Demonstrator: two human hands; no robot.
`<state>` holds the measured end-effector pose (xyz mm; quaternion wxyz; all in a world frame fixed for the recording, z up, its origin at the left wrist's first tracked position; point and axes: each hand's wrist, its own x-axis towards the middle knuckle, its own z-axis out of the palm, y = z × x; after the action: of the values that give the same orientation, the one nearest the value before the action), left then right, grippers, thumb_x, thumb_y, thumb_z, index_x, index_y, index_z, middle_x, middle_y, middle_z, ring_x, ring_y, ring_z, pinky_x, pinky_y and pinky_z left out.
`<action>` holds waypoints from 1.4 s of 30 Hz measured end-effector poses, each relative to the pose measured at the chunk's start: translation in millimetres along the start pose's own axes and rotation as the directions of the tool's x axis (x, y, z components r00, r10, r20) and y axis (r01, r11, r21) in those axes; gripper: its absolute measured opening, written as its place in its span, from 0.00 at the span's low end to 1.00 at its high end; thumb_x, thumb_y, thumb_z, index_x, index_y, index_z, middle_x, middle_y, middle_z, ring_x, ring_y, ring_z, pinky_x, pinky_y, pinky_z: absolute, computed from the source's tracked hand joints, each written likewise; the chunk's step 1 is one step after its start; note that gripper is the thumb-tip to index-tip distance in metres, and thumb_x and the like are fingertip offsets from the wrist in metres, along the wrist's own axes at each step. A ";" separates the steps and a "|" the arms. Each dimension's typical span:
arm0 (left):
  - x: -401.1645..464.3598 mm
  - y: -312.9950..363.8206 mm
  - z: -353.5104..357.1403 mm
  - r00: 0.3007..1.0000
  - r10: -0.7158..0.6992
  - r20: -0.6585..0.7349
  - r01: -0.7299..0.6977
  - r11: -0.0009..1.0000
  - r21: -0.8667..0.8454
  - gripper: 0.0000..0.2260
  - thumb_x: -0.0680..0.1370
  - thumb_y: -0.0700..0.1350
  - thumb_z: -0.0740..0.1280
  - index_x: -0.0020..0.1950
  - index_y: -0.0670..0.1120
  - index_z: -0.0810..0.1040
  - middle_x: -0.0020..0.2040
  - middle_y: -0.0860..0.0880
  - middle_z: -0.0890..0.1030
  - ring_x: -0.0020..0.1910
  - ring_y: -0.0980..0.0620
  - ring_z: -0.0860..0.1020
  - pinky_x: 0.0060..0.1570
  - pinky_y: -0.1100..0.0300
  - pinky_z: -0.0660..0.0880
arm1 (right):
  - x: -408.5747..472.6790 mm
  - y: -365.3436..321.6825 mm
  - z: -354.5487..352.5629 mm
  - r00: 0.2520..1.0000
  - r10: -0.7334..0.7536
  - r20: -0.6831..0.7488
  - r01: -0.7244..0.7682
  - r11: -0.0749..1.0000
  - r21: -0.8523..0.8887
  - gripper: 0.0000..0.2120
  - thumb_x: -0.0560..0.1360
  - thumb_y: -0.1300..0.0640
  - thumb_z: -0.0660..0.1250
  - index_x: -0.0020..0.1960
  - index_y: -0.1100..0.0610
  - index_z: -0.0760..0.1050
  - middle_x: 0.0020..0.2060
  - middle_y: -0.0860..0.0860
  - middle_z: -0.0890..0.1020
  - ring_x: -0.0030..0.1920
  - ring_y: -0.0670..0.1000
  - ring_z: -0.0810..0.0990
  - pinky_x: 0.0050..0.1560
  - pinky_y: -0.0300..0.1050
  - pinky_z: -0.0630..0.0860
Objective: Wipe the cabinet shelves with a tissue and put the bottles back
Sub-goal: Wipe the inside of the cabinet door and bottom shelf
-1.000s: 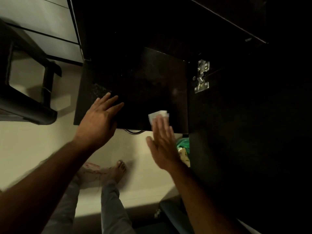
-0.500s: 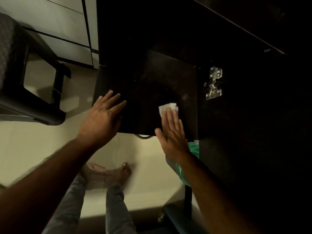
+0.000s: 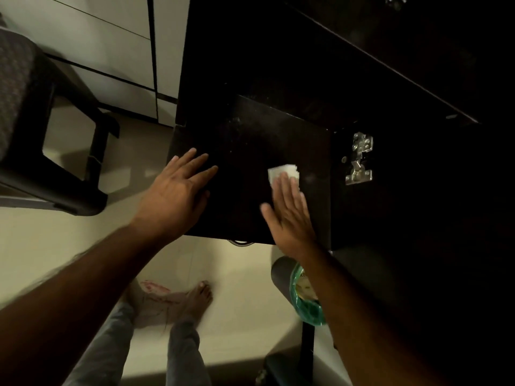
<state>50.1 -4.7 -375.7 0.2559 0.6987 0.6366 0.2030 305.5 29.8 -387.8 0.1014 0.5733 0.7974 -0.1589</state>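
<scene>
**Wiping the dark shelf: keep the palm flat**

The right hand [image 3: 289, 210] presses the white tissue [image 3: 284, 171] under straight fingers on the cabinet shelf [image 3: 250, 140], near its right edge. The left hand [image 3: 178, 190] rests flat, fingers spread, bracing. Best to sweep in overlapping strokes toward the front (no bottles visible here).

Head view, looking steeply down.
One wide-angle camera looks from above and close onto the dark shelf [image 3: 250, 151], both forearms reaching in from the lower edge, the floor [image 3: 237, 274] and feet below.
</scene>
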 end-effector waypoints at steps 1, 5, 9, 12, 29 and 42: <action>1.8 -0.5 -0.9 1.000 0.004 -0.001 -0.004 1.000 -0.001 0.24 0.78 0.43 0.65 0.75 0.47 0.65 0.77 0.44 0.62 0.77 0.47 0.53 0.73 0.54 0.46 | -1.0 12.8 -2.6 1.000 0.030 0.003 -0.030 1.000 -0.009 0.36 0.78 0.33 0.33 0.79 0.53 0.39 0.79 0.49 0.40 0.78 0.48 0.36 0.78 0.51 0.39; 7.8 -4.9 0.0 1.000 0.005 -0.015 -0.005 1.000 -0.004 0.24 0.79 0.44 0.64 0.75 0.48 0.65 0.77 0.44 0.61 0.77 0.47 0.52 0.73 0.54 0.46 | 51.1 23.5 -23.8 0.964 0.267 0.013 -0.267 0.960 0.082 0.34 0.82 0.39 0.42 0.80 0.56 0.39 0.79 0.52 0.40 0.78 0.51 0.36 0.77 0.52 0.38; 11.2 -8.1 3.6 0.999 -0.009 -0.031 0.009 1.000 -0.003 0.25 0.78 0.45 0.64 0.75 0.47 0.65 0.76 0.44 0.62 0.77 0.47 0.53 0.73 0.52 0.47 | 117.2 -16.7 -36.1 0.955 0.297 -0.007 -0.294 0.950 0.101 0.35 0.82 0.38 0.43 0.79 0.59 0.39 0.79 0.54 0.40 0.78 0.54 0.35 0.77 0.53 0.37; 11.8 -10.3 4.4 0.999 -0.013 -0.036 0.013 1.000 0.003 0.24 0.78 0.44 0.65 0.74 0.47 0.66 0.76 0.43 0.63 0.77 0.46 0.54 0.73 0.51 0.48 | 106.2 -40.4 -27.0 0.997 0.083 -0.007 -0.082 0.996 0.033 0.34 0.81 0.38 0.42 0.79 0.57 0.39 0.79 0.52 0.38 0.77 0.51 0.33 0.76 0.50 0.34; 8.9 -26.0 -6.9 0.993 -0.081 -0.088 0.077 0.996 -0.043 0.24 0.78 0.44 0.64 0.74 0.47 0.66 0.76 0.44 0.63 0.77 0.47 0.54 0.74 0.52 0.47 | 159.5 -34.9 -48.8 0.854 0.520 -0.026 -0.499 0.832 0.243 0.35 0.82 0.41 0.45 0.79 0.62 0.42 0.79 0.59 0.43 0.78 0.57 0.39 0.76 0.55 0.39; 4.7 -36.3 -11.7 0.985 -0.139 -0.106 0.135 0.990 -0.048 0.24 0.77 0.42 0.65 0.73 0.45 0.67 0.75 0.42 0.66 0.77 0.44 0.57 0.74 0.45 0.54 | 160.3 -141.5 -33.4 0.991 0.116 -0.068 -0.100 0.975 0.199 0.34 0.82 0.44 0.49 0.79 0.59 0.40 0.79 0.56 0.41 0.78 0.54 0.35 0.76 0.52 0.35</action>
<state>15.0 3.2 -389.0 0.2481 0.6358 0.6918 0.2357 120.7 142.2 -392.5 0.0215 0.6287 0.7490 -0.2080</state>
